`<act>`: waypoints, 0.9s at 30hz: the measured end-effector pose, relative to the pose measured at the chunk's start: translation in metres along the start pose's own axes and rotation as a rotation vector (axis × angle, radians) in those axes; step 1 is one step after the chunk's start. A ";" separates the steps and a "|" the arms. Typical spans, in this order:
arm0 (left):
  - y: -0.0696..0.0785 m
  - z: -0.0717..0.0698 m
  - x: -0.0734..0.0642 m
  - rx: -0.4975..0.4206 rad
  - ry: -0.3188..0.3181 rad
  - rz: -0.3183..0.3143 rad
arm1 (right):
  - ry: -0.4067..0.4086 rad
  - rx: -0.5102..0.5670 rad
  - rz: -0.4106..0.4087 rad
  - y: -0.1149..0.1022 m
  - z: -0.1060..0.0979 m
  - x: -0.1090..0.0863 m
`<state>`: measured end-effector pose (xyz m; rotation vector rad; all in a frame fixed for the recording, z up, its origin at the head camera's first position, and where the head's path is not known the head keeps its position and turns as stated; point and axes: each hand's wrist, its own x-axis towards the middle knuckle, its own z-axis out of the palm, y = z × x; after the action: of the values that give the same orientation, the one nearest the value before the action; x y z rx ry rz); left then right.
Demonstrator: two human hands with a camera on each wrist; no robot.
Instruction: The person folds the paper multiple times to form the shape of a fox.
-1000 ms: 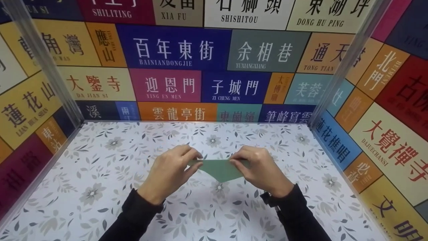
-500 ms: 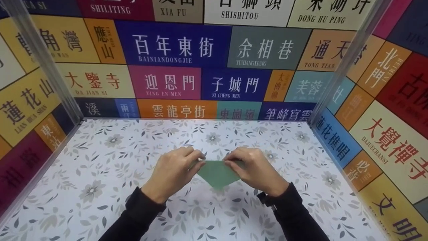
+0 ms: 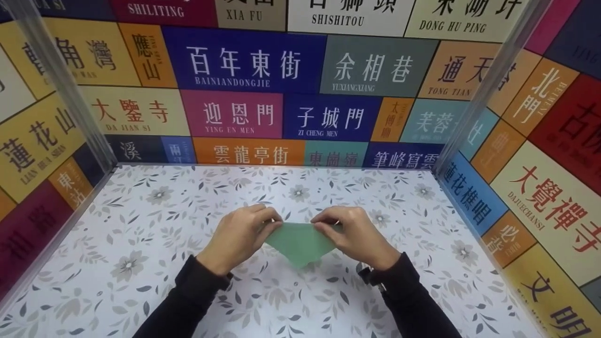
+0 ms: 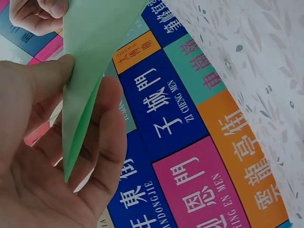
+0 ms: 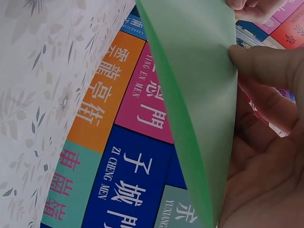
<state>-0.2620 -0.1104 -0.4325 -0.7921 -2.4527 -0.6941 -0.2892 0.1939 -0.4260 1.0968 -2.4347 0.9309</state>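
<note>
Fingers of the left hand and right hand both pinching the top edge of a folded pale-green paper sheet, thumbs on near face. Paper is between the hands, corner pointing down, layers slightly apart at the sides, over a white floral-print counter. Black fabric sleeves at both wrists. Multicoloured rectangular lettered wall panels behind.

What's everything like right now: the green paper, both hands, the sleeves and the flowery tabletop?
Green paper: folded, its layers gaping a little at the free edges
Left hand: pinching the paper
Right hand: pinching the paper
Sleeves: down to the wrists
Flowery tabletop: flat
</note>
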 end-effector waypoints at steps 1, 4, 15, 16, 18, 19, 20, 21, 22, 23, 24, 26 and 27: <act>-0.002 0.001 0.001 -0.019 -0.007 -0.013 | 0.006 -0.002 0.006 0.002 0.000 0.000; -0.008 0.001 0.002 -0.079 -0.034 -0.054 | 0.014 -0.005 0.019 0.006 0.000 -0.001; -0.027 0.008 0.002 -0.231 -0.131 -0.214 | -0.010 0.042 0.101 0.020 0.001 0.000; -0.028 0.009 0.002 -0.239 -0.137 -0.225 | -0.013 0.045 0.108 0.021 0.001 0.000; -0.030 0.010 0.002 -0.257 -0.149 -0.242 | -0.021 0.048 0.122 0.023 0.002 0.000; -0.031 0.011 0.001 -0.268 -0.156 -0.253 | -0.025 0.052 0.129 0.024 0.002 0.000; -0.032 0.012 0.001 -0.278 -0.163 -0.263 | -0.029 0.054 0.137 0.025 0.002 0.000; -0.033 0.013 0.001 -0.286 -0.170 -0.272 | -0.032 0.056 0.143 0.026 0.003 -0.001; -0.034 0.014 0.000 -0.290 -0.178 -0.282 | -0.035 0.056 0.150 0.027 0.003 -0.001; -0.035 0.015 0.000 -0.292 -0.186 -0.291 | -0.039 0.056 0.159 0.028 0.004 -0.001; -0.036 0.017 0.000 -0.291 -0.195 -0.301 | -0.043 0.057 0.166 0.030 0.005 -0.002; -0.038 0.019 0.000 -0.285 -0.213 -0.318 | -0.055 0.057 0.185 0.033 0.007 -0.003; -0.039 0.021 0.000 -0.280 -0.222 -0.325 | -0.061 0.057 0.193 0.034 0.008 -0.003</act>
<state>-0.2923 -0.1259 -0.4611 -0.5994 -2.7575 -1.1444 -0.3133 0.2069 -0.4482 0.9329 -2.6151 1.0454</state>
